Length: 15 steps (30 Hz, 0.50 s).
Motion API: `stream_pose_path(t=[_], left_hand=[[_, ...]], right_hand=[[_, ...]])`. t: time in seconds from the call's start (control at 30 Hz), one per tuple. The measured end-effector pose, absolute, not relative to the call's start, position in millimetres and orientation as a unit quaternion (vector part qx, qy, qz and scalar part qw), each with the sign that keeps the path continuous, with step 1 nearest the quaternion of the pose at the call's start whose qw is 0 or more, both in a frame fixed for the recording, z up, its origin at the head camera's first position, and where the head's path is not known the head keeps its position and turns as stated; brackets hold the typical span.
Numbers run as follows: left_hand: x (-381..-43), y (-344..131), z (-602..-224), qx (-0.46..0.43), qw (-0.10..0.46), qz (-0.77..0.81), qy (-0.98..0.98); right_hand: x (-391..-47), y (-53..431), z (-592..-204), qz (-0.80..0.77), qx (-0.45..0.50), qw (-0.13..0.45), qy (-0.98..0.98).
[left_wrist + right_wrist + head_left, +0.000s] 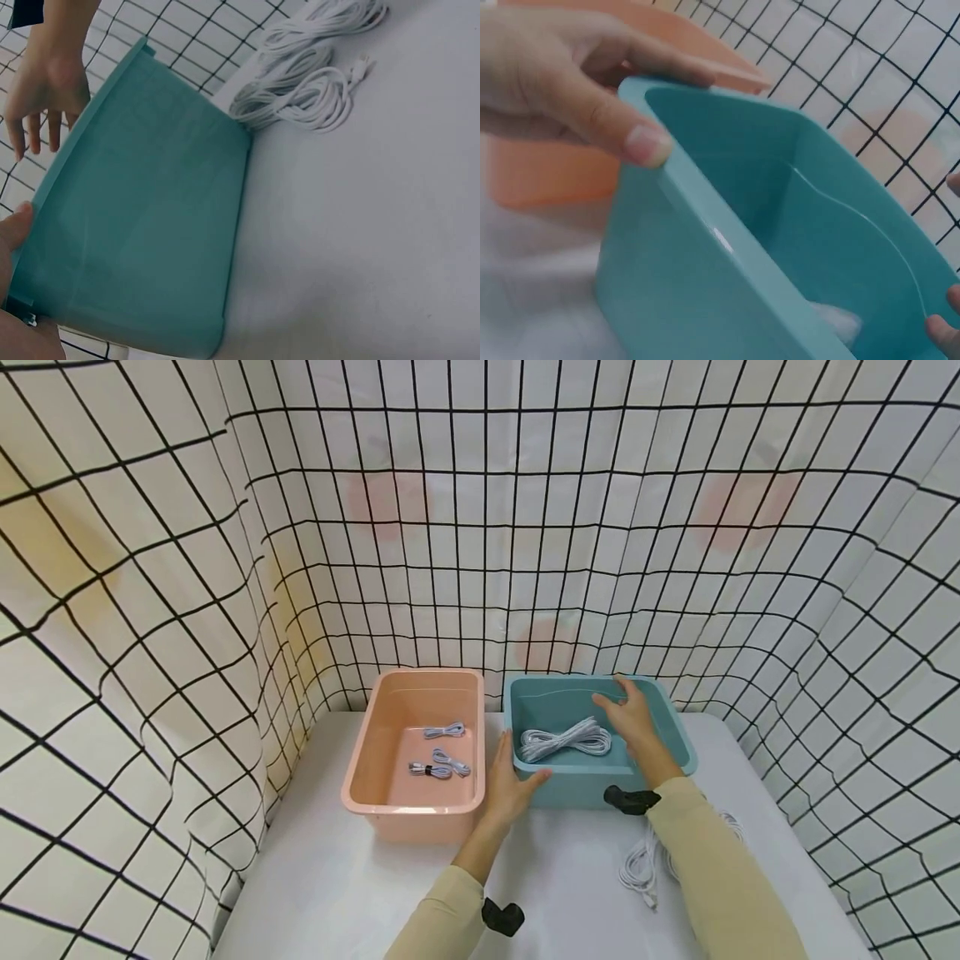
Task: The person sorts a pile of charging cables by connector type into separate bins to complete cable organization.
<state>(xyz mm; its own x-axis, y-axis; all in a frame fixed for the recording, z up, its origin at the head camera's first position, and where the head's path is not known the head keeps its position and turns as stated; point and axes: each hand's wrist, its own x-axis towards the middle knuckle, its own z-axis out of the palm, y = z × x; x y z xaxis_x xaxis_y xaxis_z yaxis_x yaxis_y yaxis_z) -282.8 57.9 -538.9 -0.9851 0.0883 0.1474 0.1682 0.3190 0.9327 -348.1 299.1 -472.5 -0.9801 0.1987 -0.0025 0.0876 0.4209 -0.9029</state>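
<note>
The teal plastic bin (pixel 573 790) stands on the table with a looped bundle of white cable (pixel 566 741) on its floor. At its near left corner is my left hand (pixel 510 789), gripping the rim: the thumb lies on the front edge and the fingers run along the left side. My right hand (pixel 632 720) is over the bin's right half, thumb and fingers spread, with nothing held. One fingertip reaches the far rim; whether it touches I cannot tell. In the left wrist view the right hand's fingers (pixel 34 133) point down beyond the rim.
Left of the teal bin stands a peach bin (pixel 412 811) holding three small coiled cables (pixel 444 731). More white cable coils (pixel 639 864) lie on the table at the right, partly hidden under my right forearm. Black wire mesh (pixel 480 568) surrounds the table's back and sides.
</note>
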Motion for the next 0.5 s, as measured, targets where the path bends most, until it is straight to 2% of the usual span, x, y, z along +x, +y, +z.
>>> stream_pose_path(t=[0.17,0.5], left_hand=[[-281,60,-539,-0.076,0.037,-0.577,-0.812],[-283,61,-540,-0.074,0.034,-0.577,-0.813]], right_hand=[[-343,303,-473,0.502,-0.078,0.073,-0.858],[-335,313,-463,0.461,-0.044,0.063,-0.884]])
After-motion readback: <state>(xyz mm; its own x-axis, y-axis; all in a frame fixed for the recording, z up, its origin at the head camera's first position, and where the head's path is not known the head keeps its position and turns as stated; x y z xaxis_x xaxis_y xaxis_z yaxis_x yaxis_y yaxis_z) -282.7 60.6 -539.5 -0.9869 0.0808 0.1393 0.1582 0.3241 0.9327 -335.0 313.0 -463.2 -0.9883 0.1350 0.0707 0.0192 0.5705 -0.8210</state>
